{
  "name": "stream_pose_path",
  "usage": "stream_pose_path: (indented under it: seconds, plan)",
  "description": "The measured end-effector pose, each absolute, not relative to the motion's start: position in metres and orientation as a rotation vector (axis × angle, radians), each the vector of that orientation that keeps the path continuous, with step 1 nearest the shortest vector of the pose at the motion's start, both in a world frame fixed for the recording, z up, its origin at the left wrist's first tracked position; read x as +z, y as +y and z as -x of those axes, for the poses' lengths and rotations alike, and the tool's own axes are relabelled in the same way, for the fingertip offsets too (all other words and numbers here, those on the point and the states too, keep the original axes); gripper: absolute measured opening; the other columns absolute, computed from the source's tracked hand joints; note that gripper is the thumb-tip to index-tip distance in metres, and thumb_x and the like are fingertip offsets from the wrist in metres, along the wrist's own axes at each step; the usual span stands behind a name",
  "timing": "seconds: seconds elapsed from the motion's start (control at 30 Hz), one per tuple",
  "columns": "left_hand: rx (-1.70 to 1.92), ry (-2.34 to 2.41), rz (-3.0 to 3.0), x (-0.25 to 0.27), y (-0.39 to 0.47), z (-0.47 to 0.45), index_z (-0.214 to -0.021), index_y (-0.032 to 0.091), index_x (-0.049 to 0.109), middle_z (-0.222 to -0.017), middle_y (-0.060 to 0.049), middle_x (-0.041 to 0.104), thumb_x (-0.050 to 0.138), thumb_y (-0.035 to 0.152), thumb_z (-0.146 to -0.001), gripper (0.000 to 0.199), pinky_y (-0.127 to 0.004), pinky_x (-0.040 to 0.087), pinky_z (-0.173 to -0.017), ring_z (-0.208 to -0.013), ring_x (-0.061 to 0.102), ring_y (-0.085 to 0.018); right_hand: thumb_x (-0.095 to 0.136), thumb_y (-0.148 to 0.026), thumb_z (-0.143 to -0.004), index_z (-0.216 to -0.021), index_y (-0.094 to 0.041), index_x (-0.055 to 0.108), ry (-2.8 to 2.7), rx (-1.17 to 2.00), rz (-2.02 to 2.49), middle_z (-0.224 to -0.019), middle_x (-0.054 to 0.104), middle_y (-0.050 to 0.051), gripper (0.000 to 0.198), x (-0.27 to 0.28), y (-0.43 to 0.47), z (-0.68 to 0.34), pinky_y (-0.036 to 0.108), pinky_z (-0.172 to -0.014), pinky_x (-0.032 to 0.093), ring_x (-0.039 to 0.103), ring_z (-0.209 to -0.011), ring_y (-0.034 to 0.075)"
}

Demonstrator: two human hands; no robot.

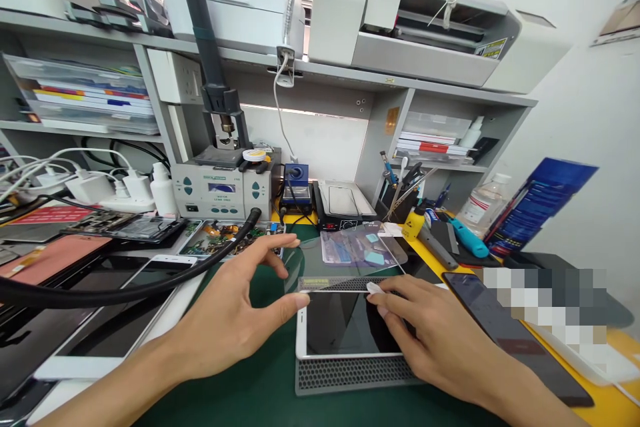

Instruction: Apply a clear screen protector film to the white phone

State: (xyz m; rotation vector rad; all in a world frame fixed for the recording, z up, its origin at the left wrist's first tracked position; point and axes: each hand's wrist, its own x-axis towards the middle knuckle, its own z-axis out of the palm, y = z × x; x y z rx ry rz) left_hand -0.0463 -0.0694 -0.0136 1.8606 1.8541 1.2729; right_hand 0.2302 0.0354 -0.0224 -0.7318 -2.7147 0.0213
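A white-framed device with a dark glass front [345, 330], like a phone or small tablet, lies face up on a grey honeycomb-patterned pad [360, 373]. My left hand [235, 310] is open at its left end. Its thumb tip rests at the device's upper left corner, and the other fingers are spread above the mat. Over the right part of the glass, my right hand [425, 323] has its fingers together on a small white piece [374, 288], perhaps a folded wipe, at the upper edge. This hand hides the device's right end. Clear film-like edges show near the left fingertips.
A black hose [150, 300] arches across the left side, over phones and parts. Behind stand a rework station [225, 190] and a black-based heating plate [345, 217]. A dark phone [515, 340] lies at right, near a yellow bottle [413, 223]. Green mat [250, 393] lies underneath.
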Motion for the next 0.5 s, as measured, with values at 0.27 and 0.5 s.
stream_pose_path:
  seconds: [0.27, 0.5]
  plan:
    - [1.229, 1.835, -1.855, -0.0142, -0.0703, 0.0487, -0.139, 0.032, 0.048, -0.101, -0.003, 0.066, 0.06, 0.06, -0.087, 0.059, -0.028, 0.046, -0.06, -0.078, 0.063, -0.02, 0.045, -0.015, -0.097, -0.111, -0.024, 0.07, -2.71, 0.027, 0.737, -0.11, 0.068, 0.009, 0.031, -0.0225, 0.0361, -0.2294, 0.038, -0.08, 0.053, 0.066, -0.095, 0.024]
    - [1.242, 1.821, -1.813, -0.0139, -0.0705, 0.0468, -0.14, 0.031, 0.048, -0.102, -0.003, 0.065, 0.058, 0.059, -0.088, 0.06, -0.03, 0.049, -0.068, -0.09, 0.065, -0.023, 0.045, -0.015, -0.097, -0.116, -0.025, 0.069, -2.72, 0.053, 0.734, -0.112, 0.067, 0.009, 0.033, -0.0209, 0.0356, -0.2297, 0.038, -0.081, 0.054, 0.066, -0.097, 0.024]
